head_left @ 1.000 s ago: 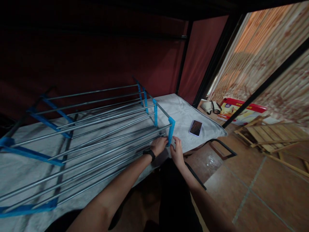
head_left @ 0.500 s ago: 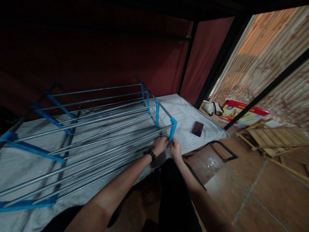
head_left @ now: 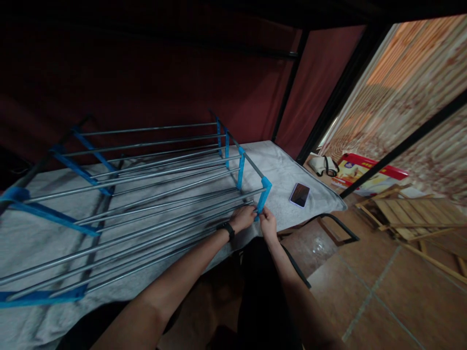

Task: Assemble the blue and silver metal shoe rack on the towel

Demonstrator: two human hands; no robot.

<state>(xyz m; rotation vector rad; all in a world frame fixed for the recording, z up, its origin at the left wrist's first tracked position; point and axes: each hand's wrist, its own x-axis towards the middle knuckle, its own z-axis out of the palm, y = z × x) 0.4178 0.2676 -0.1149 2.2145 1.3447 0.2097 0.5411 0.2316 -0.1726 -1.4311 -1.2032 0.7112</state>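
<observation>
At the far left, a dark bar carries bright-blue flat plastic arms (head_left: 58,216), the left end of a low rack of grey metal tubes and blue plastic (head_left: 156,174). The rack lies across a pale grey cloth (head_left: 284,167). Its tubes fan at uneven slants, so a push from the right end could twist the left arms or work a tube loose. The soft cloth could also ruck and let the frame slide.

Near the middle, the person's left hand (head_left: 243,218), wearing a black wristwatch (head_left: 229,231), curls at the rack's near right corner. Its fingertips are hidden, so whether it grips anything is impossible to say. Just beside it, the right hand (head_left: 268,223) is drawn in narrow, pinching the lower end of a blue plastic upright (head_left: 263,194). If the upright gave suddenly, fingers could be nipped between the two hands; uneven force could crack the plastic or tilt that corner.

Farther right, a dark-screened phone in a pale purple case (head_left: 299,195) lies on the cloth, apart from the right hand. A sharp outward slip could knock it towards the brown tiled floor (head_left: 386,301).
</observation>
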